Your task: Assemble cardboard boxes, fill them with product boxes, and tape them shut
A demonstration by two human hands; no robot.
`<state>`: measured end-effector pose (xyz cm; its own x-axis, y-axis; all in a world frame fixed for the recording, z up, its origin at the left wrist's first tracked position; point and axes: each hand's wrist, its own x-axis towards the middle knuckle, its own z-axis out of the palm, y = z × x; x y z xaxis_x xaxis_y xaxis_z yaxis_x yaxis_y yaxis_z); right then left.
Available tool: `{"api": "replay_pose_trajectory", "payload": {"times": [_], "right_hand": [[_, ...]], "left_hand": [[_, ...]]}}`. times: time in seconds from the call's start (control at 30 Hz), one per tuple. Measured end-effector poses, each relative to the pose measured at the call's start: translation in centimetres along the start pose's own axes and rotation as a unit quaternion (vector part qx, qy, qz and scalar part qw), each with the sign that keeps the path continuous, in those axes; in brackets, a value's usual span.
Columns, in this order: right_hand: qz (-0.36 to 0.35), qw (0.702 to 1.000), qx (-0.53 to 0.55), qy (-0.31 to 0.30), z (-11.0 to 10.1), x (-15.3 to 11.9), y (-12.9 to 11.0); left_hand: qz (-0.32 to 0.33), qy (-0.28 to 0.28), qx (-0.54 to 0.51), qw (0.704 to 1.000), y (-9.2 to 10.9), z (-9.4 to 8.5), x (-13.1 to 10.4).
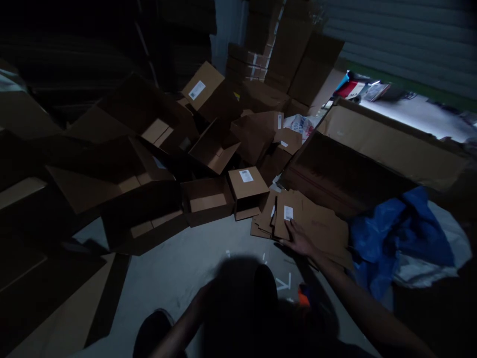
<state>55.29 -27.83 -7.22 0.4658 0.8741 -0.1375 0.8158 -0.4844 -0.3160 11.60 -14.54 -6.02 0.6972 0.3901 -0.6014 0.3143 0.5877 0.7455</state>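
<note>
Right hand [298, 238], fingers spread flat, presses a stack of flattened cardboard [316, 226], matte brown, white-labelled, lower centre-right; left hand [203, 293], lower centre, dark, grip indiscernible; small open cube box [248, 191] just left; crumpled blue sheet [395, 233] right; jumbled cartons [149, 144] upper left.
</note>
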Motion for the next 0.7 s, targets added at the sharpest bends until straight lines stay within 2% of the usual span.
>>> {"api": "replay_pose_trajectory", "payload": {"times": [0.07,0.13,0.33,0.47,0.53,0.6,0.7], "right_hand": [[-0.032,0.998,-0.047,-0.032,-0.1,-2.3,2.1],[-0.048,0.996,-0.063,-0.038,-0.6,-2.7,3.0],[-0.078,0.993,-0.077,-0.046,-2.1,-1.0,2.0],[-0.066,0.991,-0.105,-0.047,-2.6,-0.6,1.2],[-0.048,0.992,-0.113,-0.024,-3.9,-0.8,0.3],[-0.032,0.992,-0.122,0.017,-6.4,-1.7,-1.8],[-0.060,0.979,-0.148,0.126,-11.5,-4.8,-7.5]], "left_hand": [[0.012,0.016,0.006,1.000,0.7,0.0,-0.7],[0.014,0.013,0.008,1.000,1.2,0.1,-1.2],[0.044,-0.008,0.051,0.998,0.5,-0.3,-1.2],[0.015,-0.010,0.036,0.999,-0.3,-0.6,-0.7],[0.015,-0.020,0.047,0.999,-0.2,-0.5,-1.0],[0.039,-0.024,0.082,0.996,0.5,-0.4,-1.7],[0.132,-0.012,0.133,0.982,3.0,-0.1,-3.7]]}}
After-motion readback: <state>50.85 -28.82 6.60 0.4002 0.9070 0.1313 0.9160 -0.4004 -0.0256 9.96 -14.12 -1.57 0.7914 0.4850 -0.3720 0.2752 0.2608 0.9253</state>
